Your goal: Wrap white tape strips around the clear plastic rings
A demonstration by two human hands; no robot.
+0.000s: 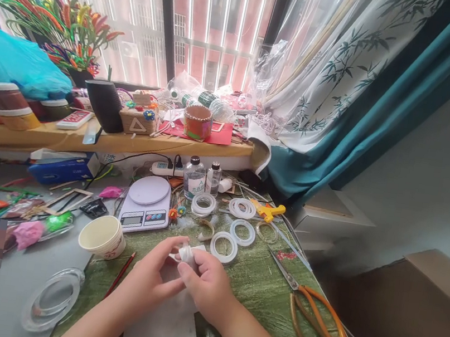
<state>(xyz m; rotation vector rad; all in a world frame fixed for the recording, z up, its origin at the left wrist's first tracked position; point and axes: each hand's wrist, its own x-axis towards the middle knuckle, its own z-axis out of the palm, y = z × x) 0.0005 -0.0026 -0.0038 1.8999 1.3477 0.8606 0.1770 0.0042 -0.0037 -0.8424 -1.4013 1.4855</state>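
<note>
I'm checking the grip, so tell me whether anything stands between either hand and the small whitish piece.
Nothing visible does: fingers of the left hand and right hand meet at the small whitish piece.

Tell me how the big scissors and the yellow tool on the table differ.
Size: the scissors look clearly larger and longer than the yellow tool.
Look: the scissors pair metal blades with looped orange-brown handles, while the yellow tool is mostly bright yellow.
Place: the scissors lie nearer the person, the yellow tool farther back.
Shared: both lie on the green tabletop, right of the right hand.
</note>
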